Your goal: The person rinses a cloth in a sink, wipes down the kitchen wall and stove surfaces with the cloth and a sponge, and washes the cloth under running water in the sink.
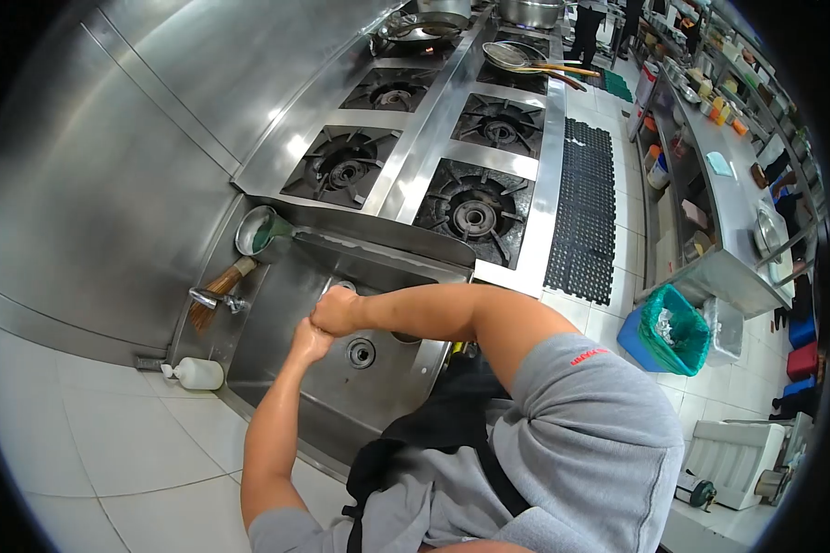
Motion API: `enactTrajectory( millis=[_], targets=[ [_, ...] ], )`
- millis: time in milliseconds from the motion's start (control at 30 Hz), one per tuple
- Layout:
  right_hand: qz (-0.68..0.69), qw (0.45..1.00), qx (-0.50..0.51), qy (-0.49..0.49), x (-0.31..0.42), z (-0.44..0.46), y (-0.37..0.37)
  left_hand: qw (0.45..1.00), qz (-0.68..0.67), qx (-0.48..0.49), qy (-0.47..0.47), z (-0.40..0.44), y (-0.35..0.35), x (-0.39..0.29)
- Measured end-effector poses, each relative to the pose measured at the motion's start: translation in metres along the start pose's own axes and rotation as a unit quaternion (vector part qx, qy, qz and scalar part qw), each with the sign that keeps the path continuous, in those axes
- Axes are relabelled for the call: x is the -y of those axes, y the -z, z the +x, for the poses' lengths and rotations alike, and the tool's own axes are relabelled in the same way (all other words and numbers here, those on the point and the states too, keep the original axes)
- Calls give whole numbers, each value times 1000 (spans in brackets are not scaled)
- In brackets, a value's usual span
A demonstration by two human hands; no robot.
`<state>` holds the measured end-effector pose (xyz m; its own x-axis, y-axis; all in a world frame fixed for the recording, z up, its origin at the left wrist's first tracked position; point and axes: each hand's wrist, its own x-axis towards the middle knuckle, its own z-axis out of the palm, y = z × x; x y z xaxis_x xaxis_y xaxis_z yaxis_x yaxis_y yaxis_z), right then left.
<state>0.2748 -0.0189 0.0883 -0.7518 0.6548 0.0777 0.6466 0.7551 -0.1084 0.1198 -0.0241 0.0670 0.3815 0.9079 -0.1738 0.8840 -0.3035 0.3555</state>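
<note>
Over the steel sink [341, 405], my right hand [337, 311] is wrapped around my left hand [312, 341]. Most of the left hand's fingers are hidden under the right. No tool shows between them. Wet-looking skin shines on the left forearm. The drain [361, 353] lies at the sink bottom, just beyond the hands. To their left, the metal faucet [217, 300] juts from the ledge. A bamboo brush [219, 290] lies behind it. Farther back is a metal bowl [253, 230] with something green in it, and a white pump bottle [196, 374] stands at the sink's near left corner.
Beyond the sink's back wall is a gas range [475, 217] with several burners, pans and a strainer [505, 55]. A black rubber mat [581, 212] covers floor at right. Nearby are a blue bin [638, 337] with a green liner and a long steel counter [710, 212]. Other people stand farther off.
</note>
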Motion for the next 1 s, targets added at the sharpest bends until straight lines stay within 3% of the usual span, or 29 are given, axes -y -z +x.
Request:
enactTrajectory(
  millis=[133, 200, 233, 267, 300, 400, 433, 467, 500, 533, 567, 600, 633, 667, 733, 767, 800, 833, 867, 933, 967, 1000],
  targets=[
    [148, 984, 44, -87, 4, -3, 0, 992, 127, -1, 14, -8, 8, -8],
    [210, 970, 45, -115, -3, 2, -12, 967, 241, -78, -5, -6, -1, -2],
    [352, 913, 140, -152, -12, 6, -20, 967, 241, -79, -4, -6, -5, 1],
    [481, 826, 232, -183, -20, 8, -29, 959, 231, -149, -71, -9, -11, 3],
    [583, 746, 259, -193, -22, 7, -39, 941, 221, -216, -136, -13, -14, 5],
    [594, 771, 187, -135, -14, -13, -29, 943, 210, -203, -161, -32, -2, -11],
    [531, 815, 164, -165, -14, -14, -28, 944, 207, -204, -158, -28, -12, -3],
    [531, 815, 167, -165, -10, -21, -30, 965, 13, -237, -108, -20, -26, 11],
    [346, 931, -28, -116, -5, -37, -26, 946, -182, -263, -54, -14, -32, 21],
    [248, 958, -120, -75, -1, -45, -18, 945, -185, -263, -51, -14, -28, 25],
    [135, 966, -216, -53, 3, -52, -9, 908, -406, -50, 94, -13, -21, 30],
    [9, 958, -282, 59, 0, -54, 4, 764, -581, 167, 225, -12, -14, 29],
    [-116, 918, -340, 170, -2, -54, 10, 748, -590, 223, 205, -17, -11, 15],
    [-116, 917, -340, 171, -3, -51, 10, 748, -591, 221, 205, -20, -8, 4],
    [-78, 972, -181, 129, -5, -36, 4, 740, -597, 271, 151, -18, 0, -11],
    [-85, 977, -168, 97, -5, -30, 3, 742, -595, 269, 149, -10, 3, -9],
    [-87, 977, -169, 97, -5, -23, 6, 845, -477, 195, 139, -2, 2, -6],
    [-66, 990, -110, 55, -4, -17, 9, 922, -346, 118, 127, 0, 3, -8],
    [-47, 998, -50, 13, -4, -11, 13, 922, -345, 118, 128, 0, 6, -9],
    [-21, 999, -38, 1, -3, -2, 21, 995, -95, -29, 10, -2, 25, -21],
    [1, 1000, -3, -13, -2, 1, 24, 999, -2, -26, 42, 6, 21, -13],
    [20, 999, 31, -27, -3, 4, 29, 999, 0, -29, 42, 7, 27, -15]
  ],
)
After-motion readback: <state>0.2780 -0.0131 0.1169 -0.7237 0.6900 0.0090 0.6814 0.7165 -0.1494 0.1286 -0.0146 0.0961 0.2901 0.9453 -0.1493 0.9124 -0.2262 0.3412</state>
